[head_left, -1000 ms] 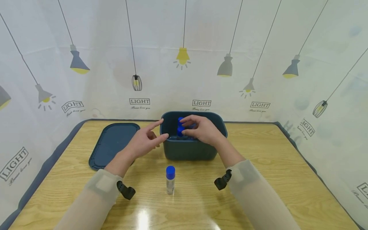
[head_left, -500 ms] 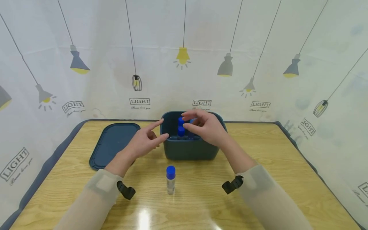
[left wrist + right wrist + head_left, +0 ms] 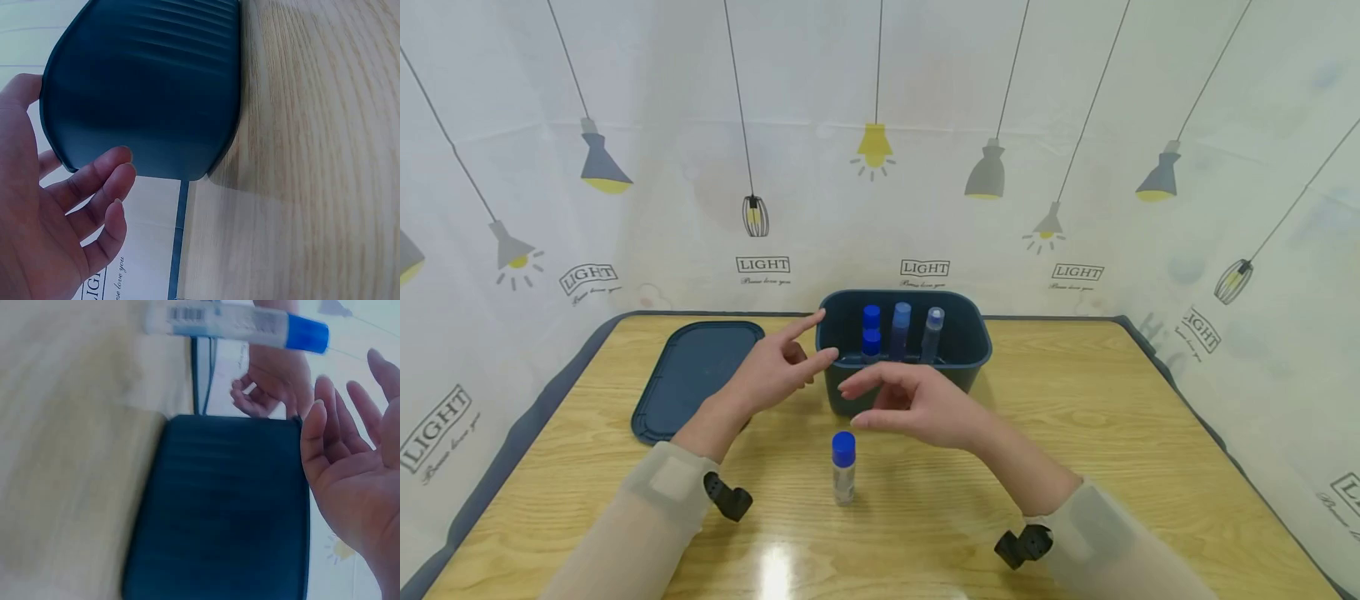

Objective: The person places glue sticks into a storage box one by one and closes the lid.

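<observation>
We find the right hand [image 3: 917,404] withdrawn from the bin [image 3: 972,340] since the earlier views, its thumb and fingertips curved with a gap between, holding nothing. It now hangs before the bin's front wall, near the loose tube [image 3: 844,468], upright on the worktop [image 3: 1150,467] toward the near edge. We count four tubes [image 3: 901,329] inside, one outside. The left hand [image 3: 771,371], fingers spread, rests at the bin's left rim.

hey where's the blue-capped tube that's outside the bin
In the head view, slightly left of centre: the tube stands upright on the table, in front of the bin, near the right hand.
</observation>
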`<state>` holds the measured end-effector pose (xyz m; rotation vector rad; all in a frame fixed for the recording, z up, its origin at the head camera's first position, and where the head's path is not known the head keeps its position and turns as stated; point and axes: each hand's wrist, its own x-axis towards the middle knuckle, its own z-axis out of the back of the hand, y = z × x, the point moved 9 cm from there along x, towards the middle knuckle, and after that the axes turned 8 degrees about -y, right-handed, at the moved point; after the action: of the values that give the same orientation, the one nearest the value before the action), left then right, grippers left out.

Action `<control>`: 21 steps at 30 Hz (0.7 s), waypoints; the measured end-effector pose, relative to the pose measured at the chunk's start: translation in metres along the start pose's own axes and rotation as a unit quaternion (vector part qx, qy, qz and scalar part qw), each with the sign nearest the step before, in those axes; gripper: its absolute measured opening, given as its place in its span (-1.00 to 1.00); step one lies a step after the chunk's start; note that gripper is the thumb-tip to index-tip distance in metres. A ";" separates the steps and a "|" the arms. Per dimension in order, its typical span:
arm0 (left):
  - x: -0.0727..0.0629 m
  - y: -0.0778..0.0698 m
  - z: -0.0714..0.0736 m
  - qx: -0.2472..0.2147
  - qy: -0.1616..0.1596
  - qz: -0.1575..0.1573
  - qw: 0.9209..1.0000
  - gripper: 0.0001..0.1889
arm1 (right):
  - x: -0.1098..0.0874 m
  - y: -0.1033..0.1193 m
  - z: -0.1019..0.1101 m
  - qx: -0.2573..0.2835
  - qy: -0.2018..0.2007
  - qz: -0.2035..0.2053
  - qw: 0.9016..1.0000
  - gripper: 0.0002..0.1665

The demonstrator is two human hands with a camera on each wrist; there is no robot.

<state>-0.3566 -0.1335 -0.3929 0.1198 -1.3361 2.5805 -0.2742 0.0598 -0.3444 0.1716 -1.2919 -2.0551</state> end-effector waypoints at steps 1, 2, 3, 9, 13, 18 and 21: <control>0.000 0.000 0.000 -0.001 0.000 -0.001 1.000 -0.15 | -0.002 -0.001 -0.005 0.006 0.013 -0.003 1.000 -0.55; 0.000 0.000 0.000 -0.001 0.000 -0.002 1.000 -0.15 | -0.005 -0.003 -0.009 0.010 0.024 -0.007 1.000 -0.54; 0.000 0.000 0.000 -0.002 -0.001 -0.002 1.000 -0.16 | -0.007 -0.005 -0.013 0.013 0.033 -0.012 0.999 -0.54; 0.000 0.000 -0.001 -0.003 -0.003 -0.003 1.000 -0.16 | -0.014 -0.018 -0.031 0.020 0.061 -0.047 0.997 -0.51; 0.000 0.001 -0.001 0.001 -0.003 -0.001 1.000 -0.16 | -0.015 -0.024 -0.037 0.024 0.063 -0.059 0.996 -0.52; 0.001 0.001 -0.001 -0.004 -0.003 0.000 1.000 -0.17 | -0.015 -0.028 -0.041 0.023 0.062 -0.060 0.996 -0.54; 0.001 0.002 -0.001 -0.007 -0.003 0.000 1.000 -0.17 | -0.016 -0.028 -0.042 0.021 0.063 -0.063 0.996 -0.54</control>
<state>-0.3581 -0.1339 -0.3947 0.1246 -1.3567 2.5729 -0.2572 0.0455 -0.3922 0.4036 -1.2758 -2.0866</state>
